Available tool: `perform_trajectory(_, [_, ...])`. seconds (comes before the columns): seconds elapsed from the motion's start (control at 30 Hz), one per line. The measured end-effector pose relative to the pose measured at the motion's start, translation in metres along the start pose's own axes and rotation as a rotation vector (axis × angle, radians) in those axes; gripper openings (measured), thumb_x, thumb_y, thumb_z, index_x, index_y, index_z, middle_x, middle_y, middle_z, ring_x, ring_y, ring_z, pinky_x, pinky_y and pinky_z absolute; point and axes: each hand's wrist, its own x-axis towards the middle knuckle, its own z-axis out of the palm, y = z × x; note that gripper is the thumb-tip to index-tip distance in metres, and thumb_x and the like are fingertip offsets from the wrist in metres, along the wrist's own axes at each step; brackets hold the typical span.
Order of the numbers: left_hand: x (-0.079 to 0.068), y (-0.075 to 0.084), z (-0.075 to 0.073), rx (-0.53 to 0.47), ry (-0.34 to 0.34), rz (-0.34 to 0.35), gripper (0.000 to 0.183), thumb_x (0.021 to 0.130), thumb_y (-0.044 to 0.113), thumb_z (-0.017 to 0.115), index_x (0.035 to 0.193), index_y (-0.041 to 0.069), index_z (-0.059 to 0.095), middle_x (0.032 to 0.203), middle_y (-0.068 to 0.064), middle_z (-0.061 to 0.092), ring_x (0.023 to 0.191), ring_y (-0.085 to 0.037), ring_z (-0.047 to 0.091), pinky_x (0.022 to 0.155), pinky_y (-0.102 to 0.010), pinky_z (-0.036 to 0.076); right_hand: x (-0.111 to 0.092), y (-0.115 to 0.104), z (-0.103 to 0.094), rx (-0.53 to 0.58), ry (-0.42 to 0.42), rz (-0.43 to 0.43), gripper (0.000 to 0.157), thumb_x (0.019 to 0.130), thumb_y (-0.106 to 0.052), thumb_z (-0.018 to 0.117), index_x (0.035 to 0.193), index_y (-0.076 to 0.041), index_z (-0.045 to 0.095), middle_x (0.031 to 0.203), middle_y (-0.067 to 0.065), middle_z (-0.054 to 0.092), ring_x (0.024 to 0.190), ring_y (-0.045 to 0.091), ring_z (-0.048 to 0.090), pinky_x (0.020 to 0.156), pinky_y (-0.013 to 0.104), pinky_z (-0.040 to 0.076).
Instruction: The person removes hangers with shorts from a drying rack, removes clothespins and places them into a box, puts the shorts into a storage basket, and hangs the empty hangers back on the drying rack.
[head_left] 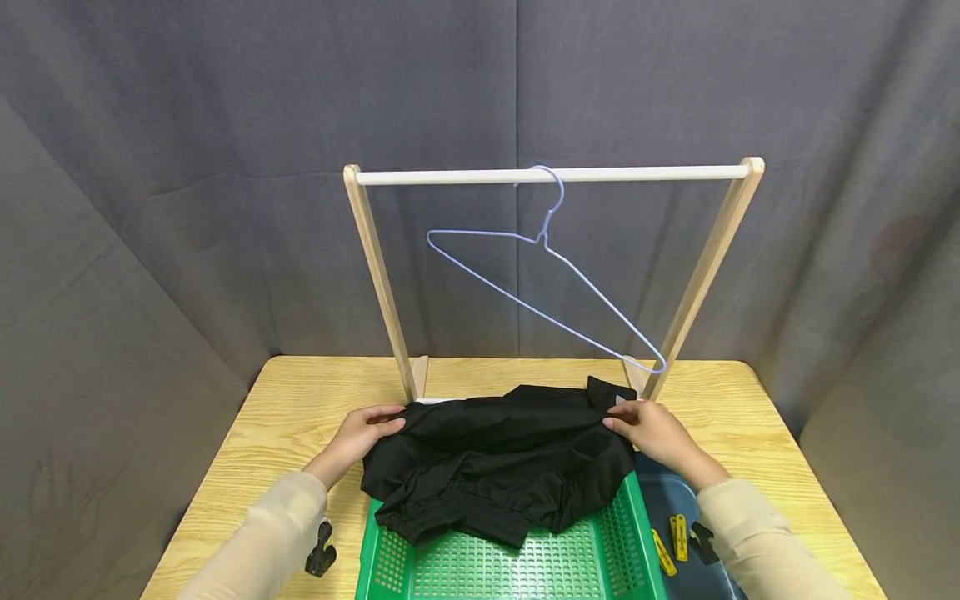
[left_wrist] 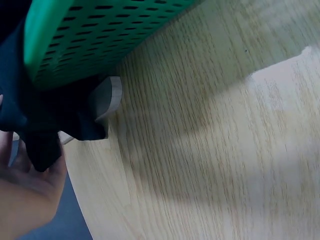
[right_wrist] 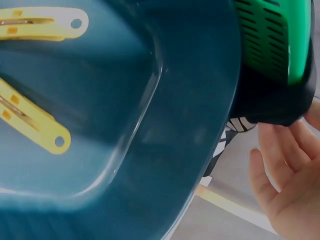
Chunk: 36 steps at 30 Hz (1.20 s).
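Note:
A black cloth garment (head_left: 495,467), gathered along one edge, lies draped over the far part of a green basket (head_left: 645,533). My left hand (head_left: 363,437) pinches its far left edge between thumb and fingers, and in the left wrist view that hand (left_wrist: 30,195) has black cloth between its fingers. At the far right edge, my right hand (head_left: 656,429) pinches the cloth beside a small white tag. The right wrist view shows the right hand (right_wrist: 295,180) at the cloth with some fingers spread. Folds hide the garment's full shape.
Behind the basket stands a wooden rack with a white bar (head_left: 450,177), where a pale lilac hanger (head_left: 495,287) hangs tilted. Right of the basket, a dark blue tray (right_wrist: 195,75) holds yellow clothespins (right_wrist: 37,117). All stand on a wooden table (head_left: 217,500) before grey curtains.

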Motion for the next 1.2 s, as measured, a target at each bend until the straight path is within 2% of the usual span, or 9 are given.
perform_trajectory(0.2, [0.000, 0.003, 0.004, 0.044, 0.127, -0.007, 0.031, 0.092, 0.013, 0.070, 0.117, -0.005, 0.069, 0.121, -0.022, 0.066, 0.119, -0.039, 0.057, 0.101, -0.048, 0.043, -0.001, -0.003, 0.003, -0.043, 0.091, 0.017, 0.021, 0.094, -0.021, 0.070, 0.103, -0.003, 0.075, 0.096, 0.012, 0.074, 0.087, 0.028, 0.070, 0.074, 0.047, 0.054])
perform_trajectory(0.33, [-0.001, 0.007, 0.007, 0.130, 0.212, 0.004, 0.024, 0.090, 0.015, 0.074, 0.108, 0.000, 0.075, 0.111, -0.017, 0.071, 0.111, -0.036, 0.063, 0.095, -0.047, 0.047, -0.002, -0.004, 0.004, -0.100, 0.167, 0.007, 0.013, 0.091, -0.019, 0.074, 0.094, -0.007, 0.077, 0.088, 0.008, 0.074, 0.076, 0.023, 0.068, 0.066, 0.044, 0.053])
perform_trajectory(0.5, [-0.002, 0.011, 0.006, 0.317, 0.294, 0.085, 0.015, 0.085, 0.020, 0.079, 0.096, 0.009, 0.080, 0.097, -0.008, 0.075, 0.092, -0.026, 0.069, 0.081, -0.044, 0.052, -0.004, -0.007, 0.002, -0.159, 0.242, -0.023, 0.010, 0.088, -0.017, 0.076, 0.091, -0.007, 0.077, 0.088, 0.009, 0.074, 0.070, 0.024, 0.066, 0.063, 0.045, 0.050])
perform_trajectory(0.6, [-0.004, 0.015, 0.004, 0.375, 0.314, 0.140, 0.014, 0.086, 0.021, 0.079, 0.096, 0.012, 0.080, 0.094, -0.005, 0.075, 0.079, -0.021, 0.069, 0.072, -0.040, 0.052, -0.005, -0.011, 0.000, -0.158, 0.268, -0.036, 0.011, 0.089, -0.017, 0.075, 0.092, -0.007, 0.076, 0.087, 0.009, 0.073, 0.068, 0.024, 0.065, 0.061, 0.045, 0.050])
perform_trajectory(0.73, [-0.009, 0.024, 0.001, 0.365, 0.340, 0.182, 0.014, 0.088, 0.021, 0.077, 0.097, 0.011, 0.079, 0.092, -0.004, 0.074, 0.070, -0.016, 0.064, 0.065, -0.035, 0.049, -0.008, -0.019, -0.004, -0.144, 0.277, -0.039, 0.011, 0.091, -0.018, 0.073, 0.094, -0.008, 0.074, 0.084, 0.007, 0.072, 0.065, 0.020, 0.062, 0.059, 0.043, 0.048])
perform_trajectory(0.93, [-0.024, 0.043, 0.002, 0.334, 0.346, 0.256, 0.011, 0.089, 0.018, 0.076, 0.097, 0.010, 0.077, 0.091, -0.003, 0.072, 0.075, -0.018, 0.061, 0.068, -0.035, 0.048, -0.019, -0.044, -0.009, -0.021, 0.254, -0.045, 0.009, 0.094, -0.016, 0.070, 0.096, -0.007, 0.071, 0.089, 0.006, 0.070, 0.065, 0.016, 0.053, 0.062, 0.036, 0.044])
perform_trajectory(1.2, [-0.057, 0.071, 0.015, 0.259, 0.336, 0.363, 0.008, 0.090, 0.010, 0.074, 0.097, 0.010, 0.072, 0.093, -0.002, 0.070, 0.083, -0.019, 0.059, 0.073, -0.036, 0.046, -0.037, -0.085, -0.008, 0.133, 0.245, -0.186, 0.004, 0.094, -0.009, 0.068, 0.095, -0.005, 0.067, 0.089, -0.001, 0.066, 0.072, 0.010, 0.056, 0.065, 0.028, 0.048])
